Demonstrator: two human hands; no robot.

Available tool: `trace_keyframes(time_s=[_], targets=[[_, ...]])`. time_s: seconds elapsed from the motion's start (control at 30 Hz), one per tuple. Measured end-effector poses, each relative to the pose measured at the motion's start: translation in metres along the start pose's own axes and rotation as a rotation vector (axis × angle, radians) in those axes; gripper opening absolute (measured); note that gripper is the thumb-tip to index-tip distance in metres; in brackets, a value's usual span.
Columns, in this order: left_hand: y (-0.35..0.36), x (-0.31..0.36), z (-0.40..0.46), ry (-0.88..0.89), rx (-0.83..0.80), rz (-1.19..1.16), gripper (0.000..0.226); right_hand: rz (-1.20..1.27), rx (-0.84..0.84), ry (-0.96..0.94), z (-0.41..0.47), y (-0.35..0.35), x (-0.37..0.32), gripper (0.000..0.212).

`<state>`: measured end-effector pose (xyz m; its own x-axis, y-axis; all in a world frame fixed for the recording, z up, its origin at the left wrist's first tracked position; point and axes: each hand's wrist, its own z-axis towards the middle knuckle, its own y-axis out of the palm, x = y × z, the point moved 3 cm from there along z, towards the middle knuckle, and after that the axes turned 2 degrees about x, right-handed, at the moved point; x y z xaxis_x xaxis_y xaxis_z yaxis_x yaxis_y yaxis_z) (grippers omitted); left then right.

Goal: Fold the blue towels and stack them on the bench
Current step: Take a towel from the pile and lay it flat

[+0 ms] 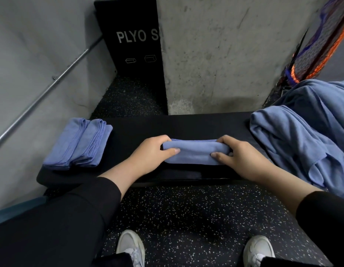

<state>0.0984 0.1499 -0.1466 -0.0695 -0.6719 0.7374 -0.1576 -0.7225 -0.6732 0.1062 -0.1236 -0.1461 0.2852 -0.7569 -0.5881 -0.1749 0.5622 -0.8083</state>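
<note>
A small folded blue towel (195, 151) lies on the middle of the black bench (140, 130). My left hand (151, 155) grips its left end, thumb on top and fingers behind. At its right end my right hand (238, 157) grips it the same way. Folded blue towels (78, 144) sit side by side in two bundles at the bench's left end. A loose heap of unfolded blue towels (302, 135) covers the bench's right end and hangs over its front edge.
A concrete pillar (215, 54) rises right behind the bench. A black plyo box (132, 39) stands at the back left beside a grey wall with a metal rail (45, 91). Netted gear (317, 41) leans at the far right. My shoes (131, 245) stand on speckled rubber floor.
</note>
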Motion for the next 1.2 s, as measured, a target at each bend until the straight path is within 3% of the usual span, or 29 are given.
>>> trace_keyframes(time_s=[0.13, 0.2, 0.23, 0.3, 0.37, 0.47, 0.53, 0.6, 0.77, 0.87, 0.97, 1.03, 1.13, 1.2], targets=[[0.004, -0.002, 0.013, -0.104, 0.116, -0.123, 0.020, 0.045, 0.114, 0.057, 0.018, 0.004, 0.007, 0.034], [0.009, -0.003, 0.016, -0.134, 0.180, -0.042, 0.026, -0.079, 0.224, -0.020, 0.024, 0.008, 0.008, 0.032], [0.010, -0.002, 0.017, -0.083, 0.239, 0.105, 0.029, -0.172, 0.284, -0.077, 0.026, 0.009, 0.007, 0.028], [0.013, 0.008, 0.017, 0.177, 0.343, 0.444, 0.032, -0.328, 0.374, -0.182, 0.027, 0.014, 0.002, 0.016], [0.021, 0.015, 0.016, 0.364, 0.226, 0.589, 0.038, -0.369, 0.407, -0.266, 0.025, 0.021, -0.001, 0.011], [0.038, 0.006, 0.012, 0.249, -0.086, 0.678, 0.063, -0.343, 0.281, -0.291, 0.021, 0.034, 0.010, 0.037], [0.040, -0.001, 0.009, 0.211, -0.123, 0.709, 0.071, -0.364, 0.104, -0.245, 0.016, 0.041, 0.021, 0.065], [0.039, -0.005, 0.008, 0.196, -0.138, 0.708, 0.075, -0.369, -0.005, -0.231, 0.014, 0.041, 0.029, 0.080], [0.037, -0.011, 0.007, 0.157, -0.156, 0.707, 0.085, -0.174, -0.109, -0.211, 0.021, 0.033, 0.034, 0.079], [0.034, -0.007, 0.009, 0.172, -0.104, 0.694, 0.084, -0.068, -0.049, -0.206, 0.025, 0.024, 0.029, 0.070], [0.023, -0.002, 0.010, 0.146, 0.017, 0.518, 0.058, 0.052, 0.011, -0.137, 0.028, 0.013, 0.016, 0.043], [0.011, 0.002, 0.007, 0.023, 0.054, 0.189, 0.033, 0.229, 0.048, -0.031, 0.030, 0.006, 0.005, 0.030], [-0.004, 0.009, 0.006, -0.114, 0.099, -0.276, 0.017, 0.565, 0.174, 0.130, 0.036, -0.006, -0.009, 0.023], [-0.006, 0.014, 0.003, -0.240, 0.058, -0.586, 0.021, 0.708, 0.181, 0.211, 0.039, -0.008, -0.014, 0.030]])
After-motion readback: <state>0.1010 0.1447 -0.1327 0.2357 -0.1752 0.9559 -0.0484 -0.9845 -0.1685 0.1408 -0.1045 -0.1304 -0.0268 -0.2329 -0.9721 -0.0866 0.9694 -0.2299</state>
